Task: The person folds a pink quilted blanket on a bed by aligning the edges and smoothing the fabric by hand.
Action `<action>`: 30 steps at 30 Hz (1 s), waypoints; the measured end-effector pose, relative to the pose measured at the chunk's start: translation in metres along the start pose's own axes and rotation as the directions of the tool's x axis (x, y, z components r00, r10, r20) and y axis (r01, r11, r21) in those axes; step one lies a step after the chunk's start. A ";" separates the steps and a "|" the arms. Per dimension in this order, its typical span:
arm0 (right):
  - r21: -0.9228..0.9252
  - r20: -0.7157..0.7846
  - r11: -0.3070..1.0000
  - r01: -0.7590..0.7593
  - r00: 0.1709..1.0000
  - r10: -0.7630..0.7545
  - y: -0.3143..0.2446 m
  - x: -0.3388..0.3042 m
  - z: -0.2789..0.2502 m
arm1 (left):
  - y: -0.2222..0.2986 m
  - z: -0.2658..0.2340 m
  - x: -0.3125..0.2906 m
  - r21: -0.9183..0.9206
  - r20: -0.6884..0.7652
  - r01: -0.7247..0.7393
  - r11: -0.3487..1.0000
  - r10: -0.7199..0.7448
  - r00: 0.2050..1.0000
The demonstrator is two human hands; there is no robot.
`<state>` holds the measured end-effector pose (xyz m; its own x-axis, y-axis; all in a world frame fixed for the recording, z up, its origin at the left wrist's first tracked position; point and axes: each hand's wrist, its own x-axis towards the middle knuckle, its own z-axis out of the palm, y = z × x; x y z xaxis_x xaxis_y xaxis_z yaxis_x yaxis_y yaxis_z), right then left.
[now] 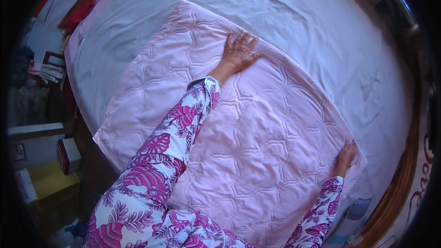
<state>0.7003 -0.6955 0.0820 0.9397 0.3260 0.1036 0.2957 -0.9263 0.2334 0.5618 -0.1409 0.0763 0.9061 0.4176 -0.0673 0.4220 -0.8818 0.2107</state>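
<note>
A pink quilted blanket (257,142) with wavy stitching lies spread over a bed with a pale bluish-white sheet (294,18). My left hand (240,53) rests flat near the blanket's far edge, fingers spread. Toward the right corner, my right hand (347,154) lies on the blanket close to its edge, fingers stretched forward and seen small. Both sleeves are white with a magenta leaf print. My left arm crosses over the blanket and covers part of its left middle. Small wrinkles run across the quilting.
Left of the bed are a yellow box (53,183), a red-and-white container (69,156) and a white shelf edge (36,129). A wooden bed edge (404,170) curves along the right. Near the lower right lies a blue patterned item (356,216).
</note>
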 end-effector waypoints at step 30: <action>0.299 -0.227 0.892 0.340 0.933 -0.279 -0.293 0.007 -0.088 | -0.195 -0.029 0.020 0.058 -0.148 0.187 0.981 -0.177 0.973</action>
<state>0.6047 -0.4055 0.0994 0.7549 0.6058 0.2513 0.6344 -0.7717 -0.0453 0.4970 0.0454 0.0626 0.8026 0.5951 0.0419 0.5853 -0.7990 0.1378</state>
